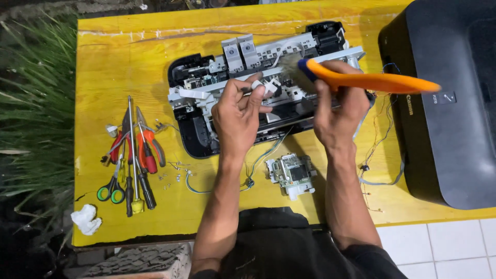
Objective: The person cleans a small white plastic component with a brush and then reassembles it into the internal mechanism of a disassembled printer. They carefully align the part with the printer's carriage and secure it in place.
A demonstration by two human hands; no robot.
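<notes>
Grass (36, 103) borders the yellow table (113, 46) on the far left, with a white rag (87, 219) near the table's front corner. Next come scissors (111, 190), pliers (147, 144) and screwdrivers (132, 170), lying close together. In the middle sits the opened printer (206, 88), its thin white plastic and exposed boards likely fragile and best held by the black base. The left hand (237, 116) pinches a small white part (257, 85) on it, fingers closed. A loose circuit board (292, 174) lies in front, apparently light and best taken by its edges. The right hand (338, 111) is clamped on an orange-handled brush (361, 80), whose bristles seem to touch the mechanism. A black cover (449, 103) rests far right.
</notes>
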